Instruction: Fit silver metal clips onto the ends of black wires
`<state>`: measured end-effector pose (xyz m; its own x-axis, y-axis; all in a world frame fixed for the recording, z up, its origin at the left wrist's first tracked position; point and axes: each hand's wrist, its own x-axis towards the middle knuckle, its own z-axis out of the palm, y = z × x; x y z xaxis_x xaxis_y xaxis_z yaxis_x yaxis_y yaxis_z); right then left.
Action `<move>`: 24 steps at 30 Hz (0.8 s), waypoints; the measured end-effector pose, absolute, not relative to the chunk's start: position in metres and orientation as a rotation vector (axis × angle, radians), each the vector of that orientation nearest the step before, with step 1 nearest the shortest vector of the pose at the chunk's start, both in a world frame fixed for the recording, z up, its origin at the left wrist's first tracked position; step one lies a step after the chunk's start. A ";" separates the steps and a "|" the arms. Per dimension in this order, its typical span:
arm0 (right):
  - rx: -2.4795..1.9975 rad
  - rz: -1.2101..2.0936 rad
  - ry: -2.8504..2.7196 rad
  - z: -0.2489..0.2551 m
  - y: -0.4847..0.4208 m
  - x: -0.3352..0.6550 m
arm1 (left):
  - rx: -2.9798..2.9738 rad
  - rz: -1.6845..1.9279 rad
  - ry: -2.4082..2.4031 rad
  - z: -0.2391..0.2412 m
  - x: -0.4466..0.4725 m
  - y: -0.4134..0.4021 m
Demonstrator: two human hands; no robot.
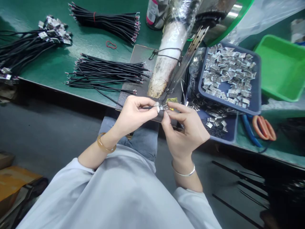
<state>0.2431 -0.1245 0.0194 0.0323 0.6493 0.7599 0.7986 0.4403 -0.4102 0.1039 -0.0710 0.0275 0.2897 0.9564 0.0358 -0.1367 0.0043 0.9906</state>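
In front of my body, my left hand (134,109) pinches a black cable (119,104) close to its end, with whitish wrapping on the fingertips. At that end, between both hands, is a small silvery metal connector (162,108). My right hand (187,125) has its thumb and fingers closed around the connector's right side; a small yellow spot shows by these fingertips. How the wires meet the connector is too small to make out. Loose black cables (109,70) with stripped ends lie beyond my left hand.
A blue tray (259,86) of metal shells stands at right above another blue tray (232,136). Nearby are a green bin (283,66) and orange-handled tool (264,128). A plastic-wrapped tube (166,60) slants behind my hands. Bundled cables (107,24) and connector-tipped cables (26,41) lie left.
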 end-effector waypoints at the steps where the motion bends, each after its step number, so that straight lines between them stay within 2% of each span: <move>1: -1.274 -0.177 -1.679 0.019 -0.124 0.243 | 1.258 1.052 0.893 0.027 0.104 -0.071; 8: -1.292 -0.216 -1.670 0.022 -0.122 0.241 | 1.319 1.096 0.939 0.029 0.104 -0.075; 15: -1.270 -0.197 -1.721 0.015 -0.130 0.245 | 1.389 0.968 0.941 0.026 0.099 -0.079; 19: -1.407 -0.026 -1.573 0.017 -0.130 0.249 | 1.568 1.001 0.977 0.024 0.100 -0.087; 24: -1.442 0.408 -1.577 0.024 -0.126 0.255 | 1.848 1.144 0.887 0.024 0.099 -0.093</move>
